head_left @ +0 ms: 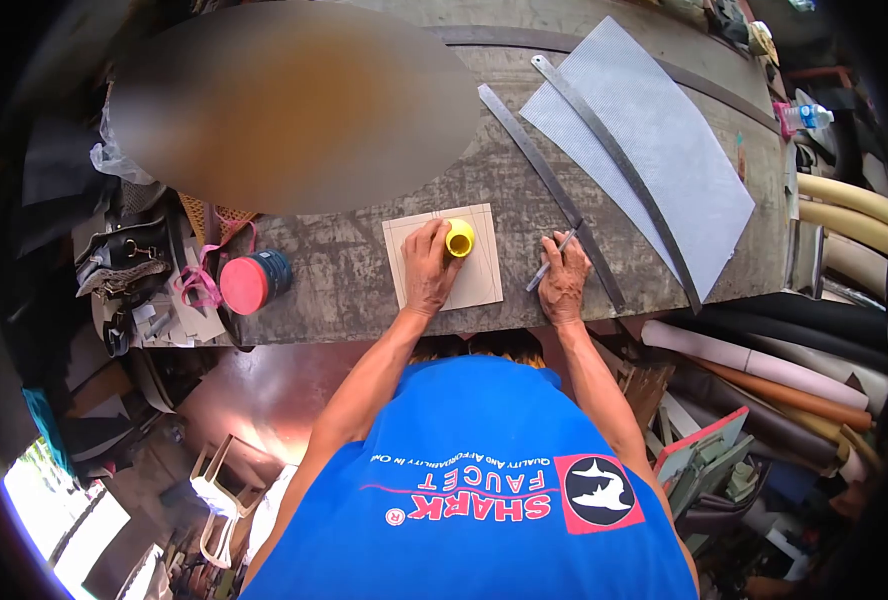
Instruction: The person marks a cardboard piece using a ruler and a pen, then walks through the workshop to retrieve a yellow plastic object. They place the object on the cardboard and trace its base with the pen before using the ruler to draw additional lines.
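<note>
A beige square of card (pixel 479 284) with thin ruled lines lies near the front edge of the worktable (pixel 344 270). My left hand (pixel 430 264) rests over the card, its fingers closed around a small yellow hollow cylinder (pixel 460 238) whose round opening faces up. To the right of the card, my right hand (pixel 564 280) is on the tabletop with a slim silver pen (pixel 537 278) held between its fingers. A dark metal straightedge (pixel 529 150) runs diagonally just beyond that hand.
A long steel ruler (pixel 614 150) crosses a pale grey sheet (pixel 684 160) at right. On the left stand a pink-lidded jar (pixel 246 286) and a black bag (pixel 124 245). Rolls of material (pixel 754 370) are stacked at right. A blurred oval hides the far left.
</note>
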The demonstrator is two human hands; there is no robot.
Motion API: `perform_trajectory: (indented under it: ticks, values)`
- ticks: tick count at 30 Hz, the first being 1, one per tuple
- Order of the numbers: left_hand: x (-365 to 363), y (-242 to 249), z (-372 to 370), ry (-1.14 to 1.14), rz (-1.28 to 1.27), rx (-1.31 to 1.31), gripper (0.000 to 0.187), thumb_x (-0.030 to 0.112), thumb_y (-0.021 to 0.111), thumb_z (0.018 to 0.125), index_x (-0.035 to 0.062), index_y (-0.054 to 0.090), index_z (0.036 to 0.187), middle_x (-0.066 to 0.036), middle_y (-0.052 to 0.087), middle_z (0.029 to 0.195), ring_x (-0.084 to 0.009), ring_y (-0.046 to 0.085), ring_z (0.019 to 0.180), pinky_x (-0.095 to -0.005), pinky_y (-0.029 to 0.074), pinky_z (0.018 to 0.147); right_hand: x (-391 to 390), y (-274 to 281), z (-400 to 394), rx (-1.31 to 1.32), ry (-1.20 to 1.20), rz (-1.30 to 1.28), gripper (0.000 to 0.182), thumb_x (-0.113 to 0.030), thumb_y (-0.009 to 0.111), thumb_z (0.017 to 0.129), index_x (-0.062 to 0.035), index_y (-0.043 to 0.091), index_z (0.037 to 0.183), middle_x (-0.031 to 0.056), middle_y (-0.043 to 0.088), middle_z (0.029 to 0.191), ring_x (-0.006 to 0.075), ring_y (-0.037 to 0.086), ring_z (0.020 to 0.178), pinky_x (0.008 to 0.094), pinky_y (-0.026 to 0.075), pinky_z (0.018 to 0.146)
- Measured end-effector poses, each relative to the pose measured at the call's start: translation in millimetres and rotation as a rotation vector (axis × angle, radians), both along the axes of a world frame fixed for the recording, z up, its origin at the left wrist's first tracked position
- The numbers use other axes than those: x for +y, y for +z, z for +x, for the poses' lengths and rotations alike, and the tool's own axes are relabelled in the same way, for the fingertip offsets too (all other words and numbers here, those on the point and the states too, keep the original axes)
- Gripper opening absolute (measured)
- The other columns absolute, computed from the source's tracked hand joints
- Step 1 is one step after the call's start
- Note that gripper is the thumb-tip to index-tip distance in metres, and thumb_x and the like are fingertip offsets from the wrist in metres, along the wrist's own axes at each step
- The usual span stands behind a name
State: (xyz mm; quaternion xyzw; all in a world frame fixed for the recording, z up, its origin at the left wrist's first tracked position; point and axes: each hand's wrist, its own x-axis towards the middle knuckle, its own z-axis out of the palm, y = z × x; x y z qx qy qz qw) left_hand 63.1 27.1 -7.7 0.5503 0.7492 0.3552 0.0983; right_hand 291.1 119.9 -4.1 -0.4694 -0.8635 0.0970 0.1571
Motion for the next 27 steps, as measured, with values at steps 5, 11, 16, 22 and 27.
perform_trajectory:
  ticks: [5, 11, 16, 22, 27]
  values:
    - [1, 4, 3, 0.058, 0.014, -0.053, 0.07, 0.028, 0.082, 0.074, 0.0029, 0.048, 0.129, -0.016, 0.051, 0.125, -0.0348, 0.048, 0.113, -0.0457, 0.038, 0.097, 0, 3, -2, 0.03, -0.009, -0.036, 0.04, -0.002, 0.061, 0.087, -0.0149, 0.058, 0.125, 0.0089, 0.053, 0.131, 0.0316, 0.044, 0.129, 0.0462, 0.033, 0.102]
    - [0, -1, 2, 0.03, 0.005, -0.024, 0.075, 0.028, 0.084, 0.072, 0.0038, 0.044, 0.13, -0.016, 0.053, 0.121, -0.035, 0.048, 0.113, -0.0463, 0.038, 0.098, 0, 1, -1, 0.013, -0.018, -0.036, 0.041, -0.003, 0.062, 0.087, -0.0162, 0.058, 0.126, 0.008, 0.053, 0.131, 0.0318, 0.044, 0.128, 0.0471, 0.033, 0.103]
    - [-1, -4, 4, 0.053, -0.039, -0.033, 0.077, 0.033, 0.084, 0.072, 0.0045, 0.043, 0.131, -0.014, 0.054, 0.121, -0.0341, 0.048, 0.112, -0.046, 0.038, 0.098, -1, 1, 0, -0.036, -0.012, -0.041, 0.043, -0.004, 0.061, 0.086, -0.0178, 0.059, 0.126, 0.0068, 0.051, 0.133, 0.0305, 0.043, 0.128, 0.047, 0.033, 0.103]
    - [1, -4, 4, 0.055, -0.034, 0.003, 0.078, 0.035, 0.084, 0.073, 0.0043, 0.043, 0.132, -0.014, 0.054, 0.12, -0.0341, 0.049, 0.11, -0.046, 0.038, 0.097, -2, -1, 0, -0.044, -0.017, -0.034, 0.044, -0.003, 0.06, 0.087, -0.0187, 0.057, 0.128, 0.0059, 0.05, 0.134, 0.0305, 0.042, 0.129, 0.0475, 0.033, 0.103]
    - [1, -3, 3, 0.056, -0.035, 0.013, 0.08, 0.036, 0.083, 0.073, 0.0037, 0.041, 0.133, -0.014, 0.054, 0.119, -0.0346, 0.049, 0.11, -0.0464, 0.039, 0.096, -2, -3, 2, -0.037, -0.004, -0.061, 0.044, -0.004, 0.061, 0.091, -0.0188, 0.054, 0.131, 0.0072, 0.047, 0.137, 0.0314, 0.039, 0.133, 0.0486, 0.032, 0.103]
